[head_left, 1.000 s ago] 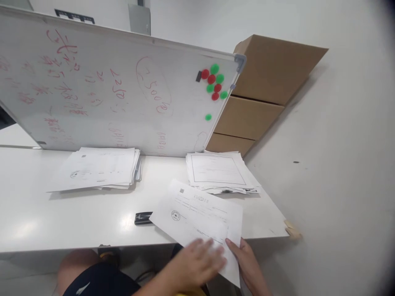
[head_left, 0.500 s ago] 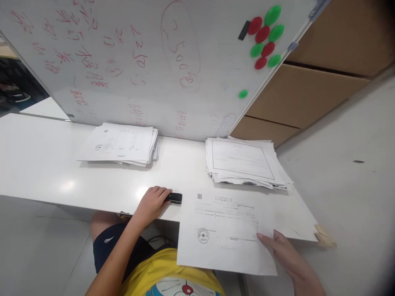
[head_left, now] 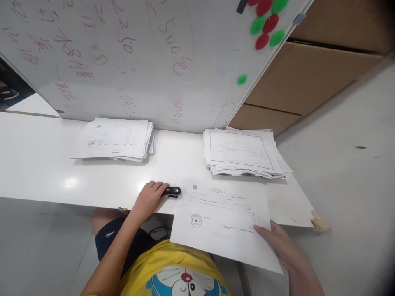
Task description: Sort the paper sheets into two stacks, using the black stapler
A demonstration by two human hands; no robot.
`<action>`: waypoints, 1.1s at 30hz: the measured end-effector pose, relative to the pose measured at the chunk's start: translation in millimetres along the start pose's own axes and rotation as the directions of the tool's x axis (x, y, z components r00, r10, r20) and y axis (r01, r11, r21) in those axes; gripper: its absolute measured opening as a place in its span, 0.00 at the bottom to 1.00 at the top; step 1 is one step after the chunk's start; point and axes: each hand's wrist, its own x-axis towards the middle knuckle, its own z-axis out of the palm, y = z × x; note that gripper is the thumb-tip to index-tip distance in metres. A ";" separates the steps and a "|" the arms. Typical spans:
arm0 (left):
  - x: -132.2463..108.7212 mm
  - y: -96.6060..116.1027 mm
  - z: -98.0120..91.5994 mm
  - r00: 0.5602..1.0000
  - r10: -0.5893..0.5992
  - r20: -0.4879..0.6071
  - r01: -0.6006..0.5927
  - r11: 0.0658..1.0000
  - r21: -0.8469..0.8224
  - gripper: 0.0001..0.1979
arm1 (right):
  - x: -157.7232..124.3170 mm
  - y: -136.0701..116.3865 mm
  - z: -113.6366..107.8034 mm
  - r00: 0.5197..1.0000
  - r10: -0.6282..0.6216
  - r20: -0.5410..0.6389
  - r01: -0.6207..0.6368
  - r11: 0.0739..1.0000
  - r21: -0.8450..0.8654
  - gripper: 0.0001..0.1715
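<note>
My left hand [head_left: 150, 198] is wrapped round a black stapler [head_left: 173, 190] that rests on the white table near its front edge. Only the stapler's front end shows beyond my fingers. My right hand [head_left: 277, 240] pinches the right edge of a printed sheet of paper [head_left: 228, 224], thumb on top and fingers underneath. The sheet has a round stamp and a small square code. Its upper part lies over the table, its lower part sticks out past the front edge above my lap. The paper's left edge is close to the stapler's tip.
Behind the hands lie a left paper stack [head_left: 114, 139] and a right paper stack [head_left: 240, 152] on the white table [head_left: 37, 164]. A whiteboard [head_left: 210, 53] with red writing and round magnets stands at the back. Cardboard boxes [head_left: 308, 78] and a wall are on the right.
The sheet has turned slightly, its lower right corner swinging down and right. The stapler looks a little more tilted in my left hand. The whole view has shifted slightly.
</note>
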 end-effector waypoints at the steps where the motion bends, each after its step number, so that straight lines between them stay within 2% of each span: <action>1: -0.2 -0.8 0.5 1.000 0.000 0.000 0.000 1.000 -0.007 0.15 | 0.5 -0.1 2.5 1.000 -0.014 0.011 0.014 1.000 0.005 0.25; 7: -0.9 0.3 -5.5 1.000 -0.005 0.002 0.005 0.999 -0.036 0.18 | 6.9 2.4 15.5 0.996 -0.075 0.047 0.072 0.996 0.056 0.25; 11: 11.8 24.8 -9.7 0.992 -0.101 -0.074 0.098 0.994 -0.038 0.20 | 9.8 3.5 17.4 0.997 -0.056 0.057 0.050 0.994 0.101 0.24; 14: 25.4 50.1 1.1 0.975 -0.181 -0.130 0.179 0.983 -0.029 0.17 | 9.8 3.6 17.6 0.997 -0.049 0.059 0.043 0.995 0.095 0.24; 16: 30.5 61.8 13.5 0.972 -0.178 -0.152 0.180 0.984 -0.004 0.16 | 9.0 2.8 17.5 0.997 -0.042 0.064 0.036 0.996 0.082 0.23; 19: 30.8 67.2 30.3 0.969 -0.151 -0.194 0.166 0.984 0.064 0.17 | 5.9 -4.4 18.1 0.997 -0.062 0.049 0.060 0.997 0.038 0.25; 22: 28.4 64.7 36.2 0.975 -0.105 -0.197 0.130 0.984 0.118 0.17 | -2.2 -24.0 22.9 0.982 -0.184 -0.029 0.174 0.962 -0.210 0.26; 24: 27.5 64.7 33.9 0.974 -0.108 -0.197 0.132 0.985 0.115 0.16 | -11.8 -42.9 27.5 0.962 -0.271 -0.040 0.232 0.883 -0.408 0.27; 26: 26.0 67.2 27.9 0.969 -0.128 -0.210 0.150 0.984 0.094 0.18 | -22.3 -63.0 28.9 0.946 -0.324 -0.015 0.270 0.814 -0.515 0.28; 28: 22.8 68.9 19.2 0.966 -0.141 -0.216 0.158 0.985 0.064 0.21 | -27.3 -82.3 22.5 0.932 -0.361 -0.022 0.293 0.791 -0.537 0.28; 30: 19.1 62.9 8.4 0.962 -0.147 -0.232 0.158 0.987 0.032 0.22 | -19.1 -100.6 7.1 0.917 -0.386 -0.101 0.283 0.809 -0.515 0.26; 33: 18.3 26.6 -11.4 0.932 -0.169 -0.319 0.186 0.982 0.022 0.20 | 24.7 -128.7 -22.3 0.860 -0.428 -0.279 0.302 0.866 -0.399 0.24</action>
